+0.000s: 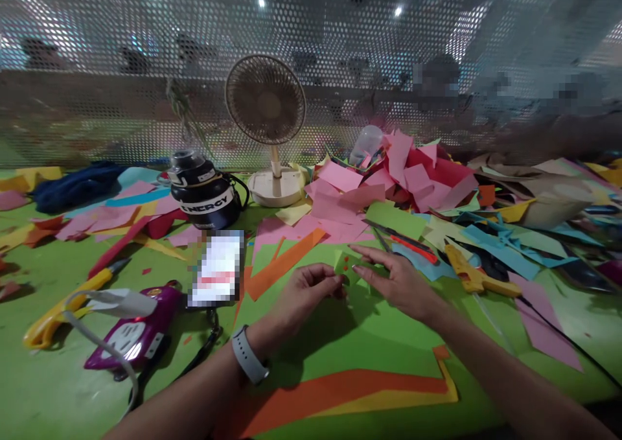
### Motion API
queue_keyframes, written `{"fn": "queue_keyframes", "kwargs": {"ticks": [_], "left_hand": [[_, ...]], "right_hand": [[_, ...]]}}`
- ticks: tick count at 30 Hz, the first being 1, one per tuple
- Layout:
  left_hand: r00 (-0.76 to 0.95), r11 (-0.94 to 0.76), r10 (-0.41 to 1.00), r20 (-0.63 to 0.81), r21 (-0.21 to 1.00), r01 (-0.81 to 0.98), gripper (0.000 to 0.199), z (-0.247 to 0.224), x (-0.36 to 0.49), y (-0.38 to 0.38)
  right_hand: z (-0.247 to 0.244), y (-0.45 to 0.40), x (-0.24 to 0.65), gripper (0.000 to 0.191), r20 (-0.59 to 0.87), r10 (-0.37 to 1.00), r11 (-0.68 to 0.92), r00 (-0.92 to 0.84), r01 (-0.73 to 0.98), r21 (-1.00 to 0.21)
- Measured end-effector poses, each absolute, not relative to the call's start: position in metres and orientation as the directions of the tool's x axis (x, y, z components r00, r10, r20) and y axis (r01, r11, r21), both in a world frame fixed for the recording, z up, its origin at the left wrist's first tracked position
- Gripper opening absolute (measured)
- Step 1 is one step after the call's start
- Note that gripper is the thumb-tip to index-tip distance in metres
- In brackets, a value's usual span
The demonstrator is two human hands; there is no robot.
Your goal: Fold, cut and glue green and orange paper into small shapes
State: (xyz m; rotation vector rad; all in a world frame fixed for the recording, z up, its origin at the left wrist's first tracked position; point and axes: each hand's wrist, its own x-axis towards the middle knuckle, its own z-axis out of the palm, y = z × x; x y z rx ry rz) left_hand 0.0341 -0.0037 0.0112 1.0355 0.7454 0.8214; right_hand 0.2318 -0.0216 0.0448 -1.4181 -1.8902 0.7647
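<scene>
Near the middle of the green table, my left hand (pixel 311 292) is closed in a pinch at the left side of a small light green paper piece (pixel 350 270) with orange-red dots. My right hand (pixel 396 281) lies at the piece's right side, thumb and forefinger apart, with fingertips touching or very near its edge. Beneath both hands is a larger green sheet (pixel 335 336). An orange paper strip (pixel 286 264) slants behind my left hand. Just beyond my right hand lies a red and black cutter (pixel 413 248).
A fan (pixel 265 100) stands behind, beside a black jug (pixel 204 197). On the left are a phone (pixel 216 268), a purple device (pixel 140 326) and yellow-handled scissors (pixel 63 310). A yellow glue gun (pixel 479 275) lies right, below piled pink paper (pixel 413 174). Orange paper (pixel 340 394) lies in front.
</scene>
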Motion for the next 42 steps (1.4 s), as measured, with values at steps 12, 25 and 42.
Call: {"fn": "queue_keyframes", "kwargs": {"ticks": [12,25,42], "left_hand": [[0.403,0.345,0.882,-0.245,0.918,-0.195,0.029,0.0141,0.0367,-0.0043],[0.404,0.338,0.881,-0.246,0.925,-0.175,0.029,0.0133,0.0369,-0.0056],[0.384,0.378,0.881,-0.277,0.901,-0.216,0.032,0.0138,0.0395,-0.0083]], "right_hand": [[0.0410,-0.0209,0.2303,0.051,0.029,0.979,0.124,-0.200,0.482,-0.867],[0.0438,-0.0216,0.2288,0.049,0.036,0.980,0.132,-0.194,0.509,-0.851],[0.0460,-0.0232,0.2272,0.049,0.064,0.973,0.177,-0.220,0.548,-0.817]]}}
